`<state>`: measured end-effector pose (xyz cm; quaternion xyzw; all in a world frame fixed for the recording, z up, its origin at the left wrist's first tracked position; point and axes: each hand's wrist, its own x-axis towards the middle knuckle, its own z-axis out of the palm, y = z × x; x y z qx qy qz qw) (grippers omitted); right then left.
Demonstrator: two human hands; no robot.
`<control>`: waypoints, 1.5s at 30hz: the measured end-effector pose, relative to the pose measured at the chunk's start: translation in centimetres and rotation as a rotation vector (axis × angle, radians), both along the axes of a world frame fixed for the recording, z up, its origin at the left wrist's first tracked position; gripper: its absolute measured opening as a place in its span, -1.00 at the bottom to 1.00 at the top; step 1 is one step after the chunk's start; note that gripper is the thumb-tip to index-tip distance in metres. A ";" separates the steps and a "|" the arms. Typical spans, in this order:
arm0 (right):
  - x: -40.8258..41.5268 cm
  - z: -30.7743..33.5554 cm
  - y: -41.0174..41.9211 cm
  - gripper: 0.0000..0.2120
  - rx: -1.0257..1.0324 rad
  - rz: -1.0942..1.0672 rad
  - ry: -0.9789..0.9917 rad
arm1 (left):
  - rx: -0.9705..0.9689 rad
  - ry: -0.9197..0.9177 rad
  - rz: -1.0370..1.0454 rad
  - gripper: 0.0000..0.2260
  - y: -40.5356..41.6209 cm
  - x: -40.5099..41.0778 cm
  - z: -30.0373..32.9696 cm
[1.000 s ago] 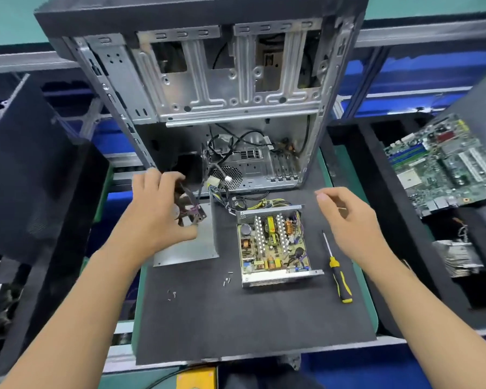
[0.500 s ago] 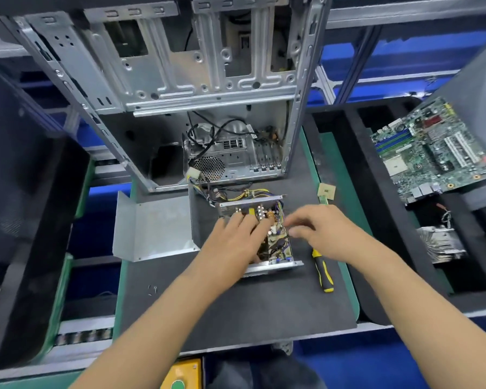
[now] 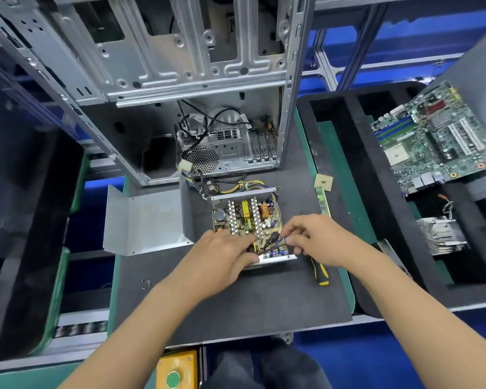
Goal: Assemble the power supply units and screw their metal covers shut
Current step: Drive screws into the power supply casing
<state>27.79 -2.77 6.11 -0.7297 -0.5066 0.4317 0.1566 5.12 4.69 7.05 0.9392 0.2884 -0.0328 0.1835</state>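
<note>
Dark foam mat (image 3: 236, 299) over the counter, open computer case (image 3: 180, 80) standing at the back. Power supply unit (image 3: 249, 220) uncovered mid-mat, its metal cover (image 3: 143, 220) lying apart to the left. Left hand (image 3: 222, 256) laid flat on the near board edge, grip loose. Right hand (image 3: 314, 240) pinching dark wires (image 3: 274, 242) at the board's corner. Screwdriver (image 3: 320, 272) just beside, loose screws (image 3: 146, 282) near the mat's left. Likely risk: wires left proud, then caught under the cover; screws knocked away.
</note>
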 end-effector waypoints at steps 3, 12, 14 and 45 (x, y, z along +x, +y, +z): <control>0.2 -0.1 0.1 -0.86 -0.009 0.002 -0.005 | 0.072 0.059 -0.070 -0.67 -0.2 0.5 -0.1; 0.5 -0.3 -0.4 -0.92 -0.032 -0.045 0.039 | 0.056 0.217 -0.103 -0.37 -1.7 0.1 -2.1; 0.7 -0.3 -0.7 -0.88 -0.037 -0.053 0.061 | 0.116 0.143 -0.108 -0.47 -1.7 0.0 -2.1; -0.2 -4.6 -0.6 -0.75 0.060 -0.281 0.110 | -0.021 -0.098 -0.004 -0.59 -1.7 -0.8 -3.1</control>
